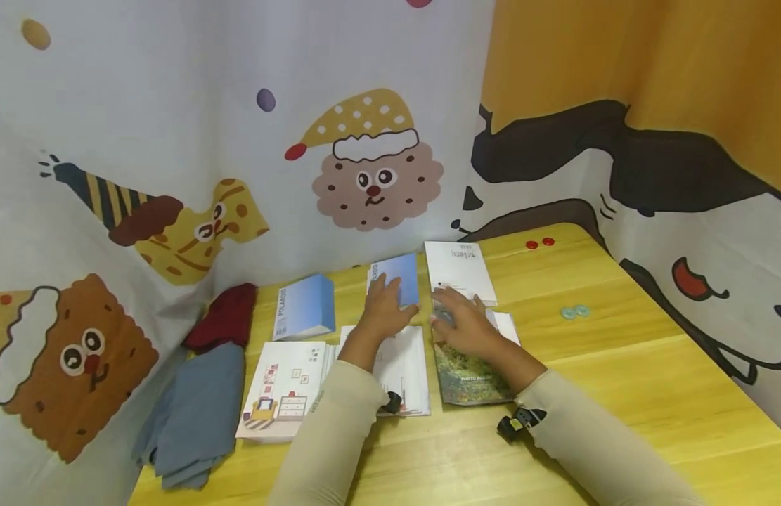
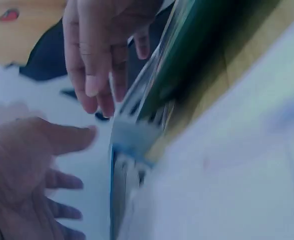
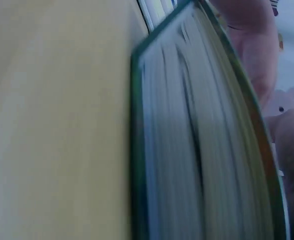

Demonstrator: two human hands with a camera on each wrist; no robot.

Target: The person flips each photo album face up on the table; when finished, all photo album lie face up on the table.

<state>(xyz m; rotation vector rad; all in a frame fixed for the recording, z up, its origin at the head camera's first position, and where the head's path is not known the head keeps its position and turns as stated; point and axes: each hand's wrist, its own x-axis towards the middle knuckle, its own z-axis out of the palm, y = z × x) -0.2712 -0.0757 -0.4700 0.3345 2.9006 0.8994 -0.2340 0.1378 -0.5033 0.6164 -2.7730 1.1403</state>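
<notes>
The left hand [image 1: 385,306] lies flat on the blue book [image 1: 395,278], fingers straight, as if to keep it in place. The right hand [image 1: 464,320] rests loose-fingered on the green book [image 1: 469,376] just beside it.

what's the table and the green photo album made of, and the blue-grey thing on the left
Table: looks like wood or wood-look laminate, yellow with grain lines and a smooth sheen. Green photo album: seemingly a printed card cover over stacked pages. Blue-grey thing: soft cloth, folded and creased.

Both wrist views were blurred. The right hand [image 1: 467,325] covered the top of the green photo album [image 1: 469,376]; its small cover text was unreadable.
</notes>
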